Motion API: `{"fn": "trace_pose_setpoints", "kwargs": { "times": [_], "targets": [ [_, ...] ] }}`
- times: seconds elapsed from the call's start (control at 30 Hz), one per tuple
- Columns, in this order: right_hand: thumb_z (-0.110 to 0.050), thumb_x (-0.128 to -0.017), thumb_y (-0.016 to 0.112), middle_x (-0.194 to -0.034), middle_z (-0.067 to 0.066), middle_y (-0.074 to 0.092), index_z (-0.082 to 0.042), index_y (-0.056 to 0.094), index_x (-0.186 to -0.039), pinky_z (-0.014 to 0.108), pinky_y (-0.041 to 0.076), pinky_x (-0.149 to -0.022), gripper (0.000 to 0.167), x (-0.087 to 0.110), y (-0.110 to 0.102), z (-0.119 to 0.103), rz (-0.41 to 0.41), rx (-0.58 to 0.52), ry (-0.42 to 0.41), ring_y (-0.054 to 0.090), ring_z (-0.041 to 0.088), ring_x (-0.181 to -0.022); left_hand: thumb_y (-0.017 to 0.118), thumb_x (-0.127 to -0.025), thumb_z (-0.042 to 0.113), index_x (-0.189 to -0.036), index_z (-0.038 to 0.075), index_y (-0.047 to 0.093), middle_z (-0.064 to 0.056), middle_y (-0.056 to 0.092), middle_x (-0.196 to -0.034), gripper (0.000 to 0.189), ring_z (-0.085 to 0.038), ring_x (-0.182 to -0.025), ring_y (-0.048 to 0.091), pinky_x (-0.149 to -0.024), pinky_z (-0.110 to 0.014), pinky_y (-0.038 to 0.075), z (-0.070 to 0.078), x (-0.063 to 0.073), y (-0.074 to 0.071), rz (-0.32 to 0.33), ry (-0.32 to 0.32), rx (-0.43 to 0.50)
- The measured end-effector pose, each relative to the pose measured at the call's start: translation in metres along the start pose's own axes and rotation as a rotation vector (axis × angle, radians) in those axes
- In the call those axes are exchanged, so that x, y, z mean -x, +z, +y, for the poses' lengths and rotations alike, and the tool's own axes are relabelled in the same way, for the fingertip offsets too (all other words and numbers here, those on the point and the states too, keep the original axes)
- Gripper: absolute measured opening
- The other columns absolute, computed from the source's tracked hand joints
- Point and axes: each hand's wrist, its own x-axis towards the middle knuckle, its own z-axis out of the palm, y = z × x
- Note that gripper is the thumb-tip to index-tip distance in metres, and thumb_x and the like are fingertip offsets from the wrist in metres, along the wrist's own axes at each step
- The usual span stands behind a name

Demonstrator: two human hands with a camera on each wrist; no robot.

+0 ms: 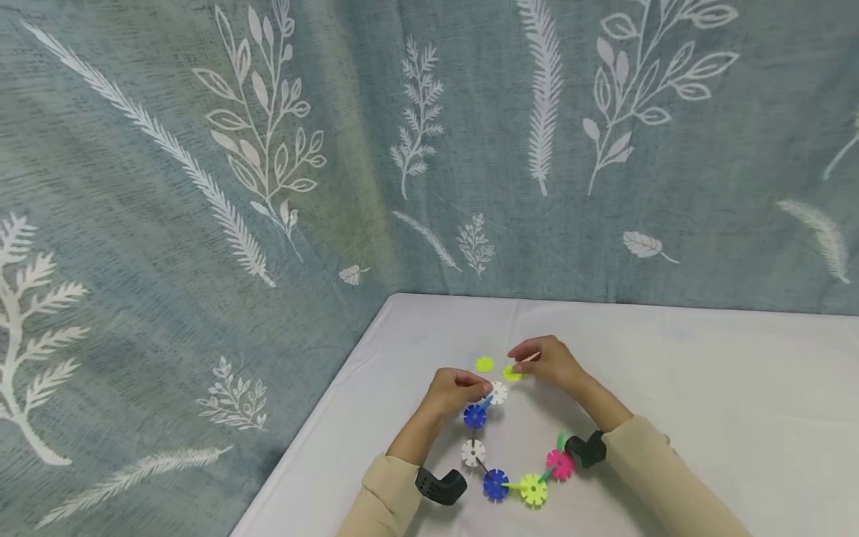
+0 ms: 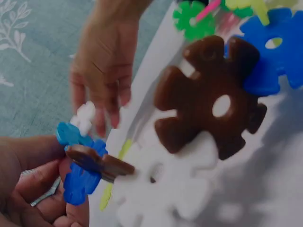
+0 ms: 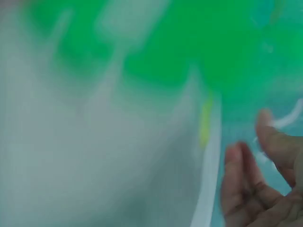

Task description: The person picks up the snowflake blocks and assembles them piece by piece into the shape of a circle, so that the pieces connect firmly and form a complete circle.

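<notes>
A chain of slotted flower-shaped plastic discs curves between my arms in the head view. My left hand (image 1: 451, 394) pinches it near its far end, by a light blue disc (image 2: 71, 134). Beyond that disc is a white end disc (image 1: 498, 393); a blue disc (image 1: 474, 416) and a brown disc (image 2: 213, 99) follow on the near side. My right hand (image 1: 549, 362) is beside a loose yellow disc (image 1: 511, 373), its fingertips close over it in the head view. In the right wrist view, thumb and fingers (image 3: 232, 179) are apart with nothing between them.
Another yellow disc (image 1: 485, 364) lies on the white-covered table (image 1: 671, 373), beyond the white end disc. The chain's near part holds a yellow-green disc (image 1: 534, 491) and a pink disc (image 1: 560, 465), close to the black right wrist camera (image 1: 587, 449). A leaf-patterned curtain (image 1: 470, 149) hangs behind.
</notes>
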Motion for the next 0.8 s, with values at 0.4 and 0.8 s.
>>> {"fn": "trace_pose_setpoints", "kwargs": {
  "times": [0.4, 0.8],
  "targets": [
    [-0.004, -0.068, 0.076, -0.085, 0.012, 0.064, 0.0, 0.072, -0.093, 0.031, 0.043, -0.07, 0.026, -0.009, 0.001, 0.014, -0.042, 0.298, -0.067, 0.05, 0.017, -0.077, 0.066, -0.082, 0.011, -0.091, -0.007, 0.067, -0.013, 0.069, -0.085, 0.02, -0.011, -0.071, 0.063, -0.072, -0.031, 0.054, -0.008, 0.011, 0.004, 0.013, -0.012, 0.053],
    [0.0, -0.075, 0.07, -0.071, 0.004, 0.067, -0.002, 0.069, -0.079, 0.022, 0.044, -0.058, 0.005, 0.002, 0.001, -0.002, -0.01, 0.163, -0.115, 0.053, 0.009, -0.064, 0.065, -0.081, 0.009, -0.092, -0.008, 0.066, -0.014, 0.07, -0.087, 0.021, -0.009, -0.07, 0.062, -0.073, -0.029, 0.053, -0.007, 0.006, -0.005, 0.043, -0.026, 0.085]
  ]
}}
